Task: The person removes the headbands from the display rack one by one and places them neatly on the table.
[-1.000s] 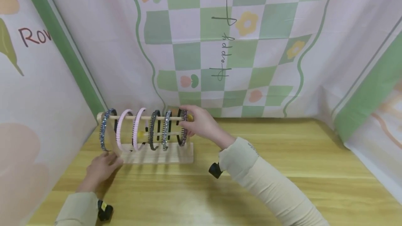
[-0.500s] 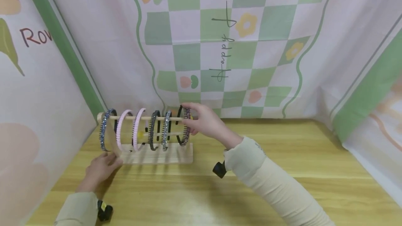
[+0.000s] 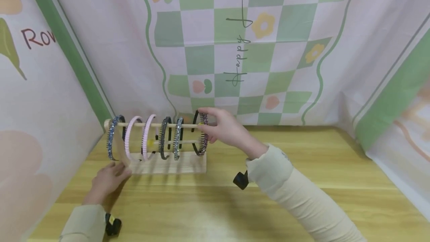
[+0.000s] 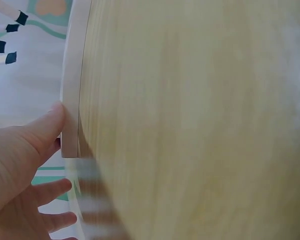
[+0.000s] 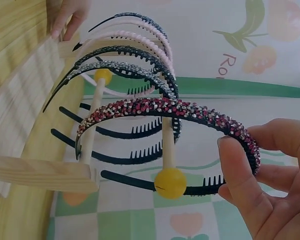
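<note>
A wooden headband stand has two rods, and several headbands hang along it. Between thumb and fingers, my right hand pinches a black toothed headband covered in red and silver stones. That headband is at the stand's right end, its band still around the rod with the yellow ball tip. My left hand holds the left end of the stand's base between thumb and index finger, its other fingers spread apart. In the right wrist view, part of the left hand shows at the base's far end.
Hanging further left are a silver headband, a dark one, two pink ones and a blue glittery one. A wood-grain table lies below. Patterned curtains enclose the back and sides.
My right hand has moved right, sliding the red-and-silver headband along to the stand's right end. The left hand and the other headbands stay in place.
</note>
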